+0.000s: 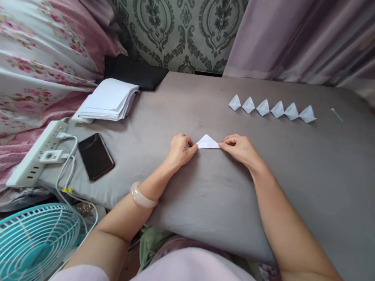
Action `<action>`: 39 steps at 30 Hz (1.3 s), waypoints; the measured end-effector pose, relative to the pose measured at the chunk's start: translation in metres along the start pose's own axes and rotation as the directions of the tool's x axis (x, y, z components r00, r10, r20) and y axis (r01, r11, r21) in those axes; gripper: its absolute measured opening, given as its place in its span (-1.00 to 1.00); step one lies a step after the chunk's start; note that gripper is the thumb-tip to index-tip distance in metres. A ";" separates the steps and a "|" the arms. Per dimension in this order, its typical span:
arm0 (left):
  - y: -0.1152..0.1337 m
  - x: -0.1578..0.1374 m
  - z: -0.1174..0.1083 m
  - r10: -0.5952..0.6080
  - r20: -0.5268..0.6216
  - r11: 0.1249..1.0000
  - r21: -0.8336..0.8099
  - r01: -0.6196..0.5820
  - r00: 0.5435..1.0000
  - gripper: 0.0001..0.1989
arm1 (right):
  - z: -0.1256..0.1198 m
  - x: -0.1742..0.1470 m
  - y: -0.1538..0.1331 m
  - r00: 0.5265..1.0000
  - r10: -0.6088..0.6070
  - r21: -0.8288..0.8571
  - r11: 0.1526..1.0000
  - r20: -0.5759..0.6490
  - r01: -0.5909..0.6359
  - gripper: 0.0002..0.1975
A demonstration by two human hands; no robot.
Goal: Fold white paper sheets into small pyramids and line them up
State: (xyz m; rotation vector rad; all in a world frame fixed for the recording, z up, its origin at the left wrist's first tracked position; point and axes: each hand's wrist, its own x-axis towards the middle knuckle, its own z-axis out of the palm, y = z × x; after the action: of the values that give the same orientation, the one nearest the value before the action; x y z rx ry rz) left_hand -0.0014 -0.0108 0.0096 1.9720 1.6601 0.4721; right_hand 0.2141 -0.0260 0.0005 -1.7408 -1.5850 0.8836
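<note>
Cropped shirt [197, 273], folded paper [208, 142], corners hidden by hands [182, 150] [241, 149]

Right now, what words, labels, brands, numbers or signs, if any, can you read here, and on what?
None can be read.
White charging adapter: small grey marking, too blurred to read.
Left hand: small dark marks, too blurred to make out.
Folded paper triangle, dark smartphone screen: no legible text.
</note>
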 end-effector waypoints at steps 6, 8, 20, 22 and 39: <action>-0.006 0.002 0.000 0.021 -0.030 1.000 0.003 -0.021 0.999 -0.80 | 0.004 0.000 -0.003 0.999 -0.017 -0.103 0.995 -0.040 0.012 -0.83; -0.008 0.004 -0.004 0.025 0.034 0.999 -0.043 -0.023 0.999 -0.71 | 0.005 -0.001 -0.002 0.999 -0.025 -0.114 0.993 -0.044 0.020 -0.83; -0.008 0.006 -0.009 0.001 0.055 0.995 -0.103 0.004 0.998 -0.75 | 0.007 0.001 0.002 0.997 -0.062 -0.150 0.987 -0.050 0.054 -0.81; -0.008 0.006 -0.005 0.003 0.031 0.998 -0.068 -0.001 1.000 -0.79 | 0.008 0.001 0.001 0.997 -0.056 -0.162 0.986 -0.054 0.047 -0.82; -0.014 0.003 0.008 0.506 0.175 0.844 0.101 -0.527 0.844 -0.48 | 0.010 0.000 0.005 0.992 -0.073 -0.168 0.984 -0.107 0.054 -0.83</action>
State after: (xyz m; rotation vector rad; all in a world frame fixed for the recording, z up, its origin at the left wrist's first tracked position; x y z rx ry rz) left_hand -0.0077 -0.0075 -0.0056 2.5083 1.0804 0.3937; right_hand 0.2094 -0.0267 -0.0095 -1.8080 -1.6680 0.6268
